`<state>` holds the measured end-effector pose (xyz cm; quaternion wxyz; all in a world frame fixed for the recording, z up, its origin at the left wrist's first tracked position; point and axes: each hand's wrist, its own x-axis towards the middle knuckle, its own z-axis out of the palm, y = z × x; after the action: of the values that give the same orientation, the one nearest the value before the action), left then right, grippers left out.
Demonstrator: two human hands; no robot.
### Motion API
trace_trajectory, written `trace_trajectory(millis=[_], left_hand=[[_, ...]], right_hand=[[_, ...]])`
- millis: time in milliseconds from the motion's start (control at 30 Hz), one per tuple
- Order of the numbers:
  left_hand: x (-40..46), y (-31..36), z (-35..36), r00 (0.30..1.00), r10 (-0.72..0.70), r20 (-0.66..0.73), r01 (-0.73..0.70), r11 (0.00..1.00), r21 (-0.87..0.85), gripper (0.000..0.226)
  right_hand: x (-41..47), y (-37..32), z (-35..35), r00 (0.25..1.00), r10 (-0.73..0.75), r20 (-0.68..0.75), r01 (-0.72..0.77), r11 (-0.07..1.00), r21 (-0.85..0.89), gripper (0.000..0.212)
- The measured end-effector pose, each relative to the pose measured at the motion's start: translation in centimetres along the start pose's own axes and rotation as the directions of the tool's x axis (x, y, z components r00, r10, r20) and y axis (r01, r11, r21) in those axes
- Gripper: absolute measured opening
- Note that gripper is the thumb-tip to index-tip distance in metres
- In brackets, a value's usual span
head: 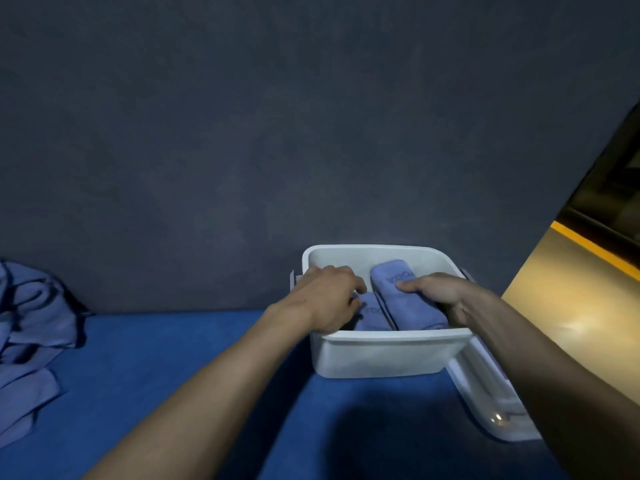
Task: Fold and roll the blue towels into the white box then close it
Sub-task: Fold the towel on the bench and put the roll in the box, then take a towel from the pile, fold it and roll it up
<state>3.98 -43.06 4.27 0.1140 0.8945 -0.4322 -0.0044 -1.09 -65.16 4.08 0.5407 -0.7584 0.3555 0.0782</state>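
A white box (388, 355) stands on the blue surface right of centre, with no lid on it. Two rolled blue towels lie side by side inside. My right hand (440, 292) grips the right roll (398, 275), thumb on top. The left roll (372, 315) sits lower, and my left hand (329, 296) reaches into the box over it, fingers curled down onto it. How far the left fingers close on the roll is hidden. The white lid (491, 407) lies on the surface against the box's right side, partly under my right forearm.
A heap of loose blue towels (31, 341) lies at the far left edge. A dark grey wall rises right behind the box. A yellow-lit floor and a dark frame show at the right, past the surface's edge.
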Motion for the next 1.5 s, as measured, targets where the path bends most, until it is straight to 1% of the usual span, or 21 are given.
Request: trace_trajectory(millis=[33,100,400,567,633,700,767,833,933,1000,1067,1100,1133,1200,1233,1333,1433,1467,1500], left_hand=[[0.2,0.0,0.2,0.999,-0.017,0.039,0.016,1.0,0.023,0.033],[0.5,-0.1,0.6,0.997,-0.033,0.072,0.029,0.998,0.056,0.03],[0.9,-0.7,1.6,0.997,-0.003,0.072,-0.002,0.997,0.073,0.027],[0.9,-0.6,1.9,0.997,-0.008,0.076,0.003,0.998,0.059,0.025],[0.9,-0.5,1.9,0.997,-0.012,0.072,0.008,0.999,0.052,0.024],[0.9,-0.5,1.9,0.997,-0.015,0.076,0.011,0.998,0.058,0.023],[0.9,-0.5,2.1,0.997,-0.015,0.075,0.01,0.998,0.068,0.023],[0.8,-0.5,2.3,0.997,-0.016,0.074,0.011,0.998,0.069,0.021],[0.7,-0.5,2.3,0.997,-0.022,0.068,0.019,0.998,0.054,0.022],[0.6,-0.5,2.1,0.998,-0.024,0.064,0.021,0.999,0.04,0.023],[0.5,-0.5,1.9,0.998,-0.026,0.062,0.024,0.999,0.037,0.024],[0.4,-0.4,1.9,0.998,-0.028,0.064,0.025,0.999,0.037,0.025],[0.4,-0.4,1.8,0.998,-0.029,0.062,0.026,0.999,0.037,0.024],[0.4,-0.3,1.7,0.998,-0.029,0.059,0.027,0.999,0.038,0.023],[0.4,-0.3,1.7,0.998,-0.03,0.06,0.027,0.999,0.035,0.023],[0.5,-0.2,1.7,0.997,-0.029,0.072,0.026,0.999,0.037,0.023],[0.6,-0.3,1.5,0.996,-0.028,0.083,0.025,0.999,0.035,0.025],[0.5,-0.3,1.3,0.997,-0.024,0.075,0.023,1.0,0.022,0.025],[0.5,-0.3,1.0,0.998,-0.017,0.053,0.017,1.0,0.003,0.026]], right_hand=[[0.5,0.3,0.0,0.999,0.036,0.007,-0.036,0.999,-0.022,0.036],[1.5,0.8,0.0,0.996,0.085,0.016,-0.084,0.995,-0.056,0.036],[3.7,2.0,-0.1,0.992,0.129,-0.016,-0.129,0.956,-0.262,0.039],[4.1,2.6,-0.2,0.986,0.164,-0.025,-0.164,0.942,-0.294,0.047],[3.7,2.6,0.1,0.982,0.187,-0.013,-0.183,0.944,-0.275,0.046],[2.9,2.2,0.8,0.985,0.17,-0.006,-0.164,0.944,-0.288,0.043],[2.6,1.8,1.4,0.996,0.088,-0.024,-0.09,0.918,-0.386,0.042],[1.7,1.3,2.2,0.999,0.028,-0.025,-0.037,0.863,-0.504,0.043],[1.5,1.4,2.0,0.996,-0.07,-0.046,0.015,0.696,-0.718,0.058],[1.3,1.6,1.5,0.989,-0.149,0.003,0.088,0.569,-0.817,0.065],[0.9,1.2,0.8,0.971,-0.213,0.108,0.192,0.424,-0.885,0.068],[0.6,0.9,0.5,0.962,-0.214,0.171,0.24,0.357,-0.903,0.07],[0.2,0.6,0.2,0.959,-0.175,0.221,0.266,0.299,-0.917,0.072],[-0.1,0.5,-0.1,0.964,-0.065,0.258,0.266,0.225,-0.937,0.078],[0.2,0.7,-0.1,0.963,-0.053,0.265,0.27,0.204,-0.941,0.076],[1.1,1.4,0.3,0.943,-0.135,0.303,0.324,0.182,-0.928,0.059],[1.2,1.4,0.0,0.94,-0.118,0.32,0.339,0.212,-0.917,0.049],[1.0,1.3,-0.3,0.94,-0.116,0.32,0.339,0.223,-0.914,0.052],[0.9,1.1,-0.6,0.938,-0.135,0.32,0.344,0.229,-0.911,0.062]])
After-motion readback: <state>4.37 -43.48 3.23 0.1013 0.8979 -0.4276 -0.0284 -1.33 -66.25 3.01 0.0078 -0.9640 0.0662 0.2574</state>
